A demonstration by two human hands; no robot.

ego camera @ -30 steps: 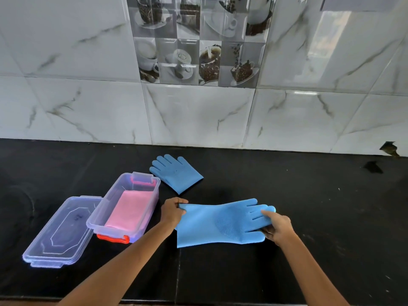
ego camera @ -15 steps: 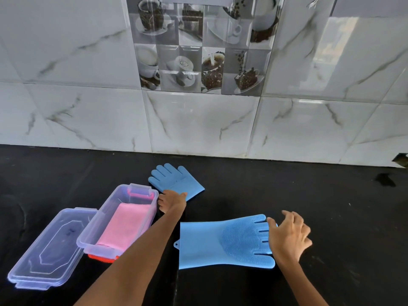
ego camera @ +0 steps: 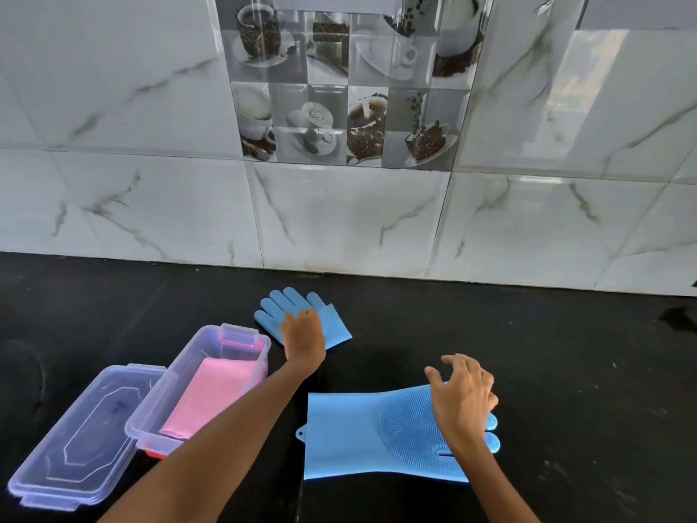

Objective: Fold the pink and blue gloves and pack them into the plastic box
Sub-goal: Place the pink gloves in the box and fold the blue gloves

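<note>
A long blue glove [ego camera: 362, 434] lies flat on the black counter, bristled palm up, cuff to the left. My right hand [ego camera: 462, 400] hovers over its fingers with the fingers spread, holding nothing. A second blue glove [ego camera: 335, 326], folded, lies farther back near the wall. My left hand [ego camera: 303, 335] rests palm down on it; a grip is not visible. The clear plastic box [ego camera: 177, 402] stands to the left with folded pink gloves [ego camera: 211, 398] inside.
The box's clear lid [ego camera: 75, 451] lies upside down to the left of the box. A tiled marble wall [ego camera: 339, 217] rises behind the black counter [ego camera: 565, 352].
My left hand let go of the long glove's cuff and reached back onto the folded blue glove. My right hand released the long glove's fingers and lifted over them. The view tilted.
</note>
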